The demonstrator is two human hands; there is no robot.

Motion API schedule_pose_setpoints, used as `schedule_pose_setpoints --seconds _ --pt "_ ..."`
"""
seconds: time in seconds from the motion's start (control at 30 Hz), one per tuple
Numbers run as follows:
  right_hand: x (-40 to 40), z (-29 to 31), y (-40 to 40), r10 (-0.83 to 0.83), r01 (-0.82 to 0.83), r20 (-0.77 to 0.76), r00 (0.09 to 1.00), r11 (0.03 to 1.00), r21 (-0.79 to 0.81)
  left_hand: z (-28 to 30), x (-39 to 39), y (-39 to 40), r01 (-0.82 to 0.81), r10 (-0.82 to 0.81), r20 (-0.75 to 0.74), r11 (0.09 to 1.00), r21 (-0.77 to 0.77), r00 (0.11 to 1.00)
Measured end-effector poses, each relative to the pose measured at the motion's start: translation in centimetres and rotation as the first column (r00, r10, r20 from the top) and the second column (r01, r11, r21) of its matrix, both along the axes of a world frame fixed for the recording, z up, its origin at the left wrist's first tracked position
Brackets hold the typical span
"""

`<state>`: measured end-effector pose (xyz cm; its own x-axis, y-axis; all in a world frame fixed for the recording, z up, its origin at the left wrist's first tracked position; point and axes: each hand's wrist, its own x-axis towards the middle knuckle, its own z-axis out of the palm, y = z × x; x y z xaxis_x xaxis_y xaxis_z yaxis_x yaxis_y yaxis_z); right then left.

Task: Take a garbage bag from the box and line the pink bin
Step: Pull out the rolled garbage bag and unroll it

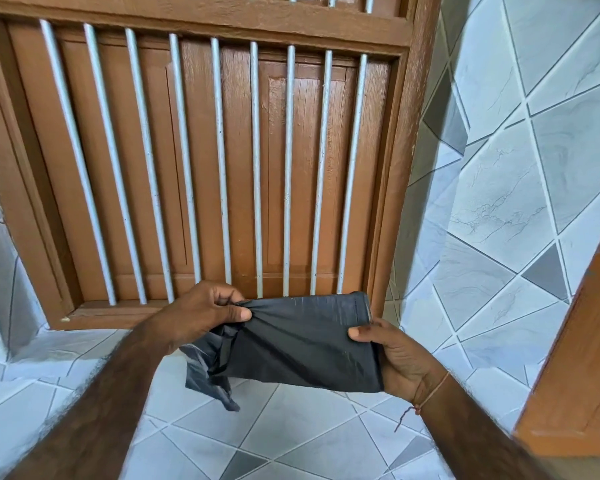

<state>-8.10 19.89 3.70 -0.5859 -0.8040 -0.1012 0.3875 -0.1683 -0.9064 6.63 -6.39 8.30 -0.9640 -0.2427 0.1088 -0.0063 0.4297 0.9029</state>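
Observation:
A black garbage bag [302, 344], still mostly folded flat, hangs between both hands in front of me. My left hand [201, 313] pinches the bag's gathered upper left corner between thumb and fingers. My right hand [395, 358] grips the bag's right edge, thumb on top. A loose, crumpled part of the bag droops at the lower left. Neither the box nor the pink bin is in view.
A brown wooden window [205, 150] with grey metal bars fills the wall straight ahead. Grey and white tiles [499, 202] cover the walls and the ledge below. A brown wooden edge [575, 375] juts in at the right.

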Motion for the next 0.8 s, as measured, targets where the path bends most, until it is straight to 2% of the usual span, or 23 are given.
schedule_pose_setpoints --seconds 0.23,0.4,0.53,0.63,0.73,0.8 --pt "-0.3 0.0 0.5 0.000 0.000 -0.002 1.000 1.000 0.005 -0.5 0.3 -1.3 -0.062 0.069 0.039 0.987 -0.151 0.997" --pt "0.0 0.1 0.2 -0.060 0.062 -0.035 0.998 0.997 0.035 -1.1 0.1 -1.1 -0.098 0.136 0.074 0.921 -0.378 0.988" --pt "0.8 0.8 -0.3 -0.019 0.025 -0.127 0.992 0.999 0.044 -1.3 -0.3 0.6 -0.064 0.067 0.003 0.968 -0.242 0.998" --pt "1.7 1.4 -1.0 -0.002 0.014 -0.181 0.983 0.998 0.064 -1.1 -1.4 4.0 0.059 -0.060 -0.006 0.993 -0.104 0.998" --pt "2.2 1.9 -1.5 0.016 0.003 -0.223 0.975 0.996 0.087 -1.4 -2.6 7.0 0.185 -0.183 -0.033 0.982 0.050 0.983" --pt "2.0 2.0 -1.4 0.001 0.028 -0.240 0.971 0.993 0.117 -1.6 -3.1 7.9 0.197 -0.190 -0.074 0.976 0.097 0.979"
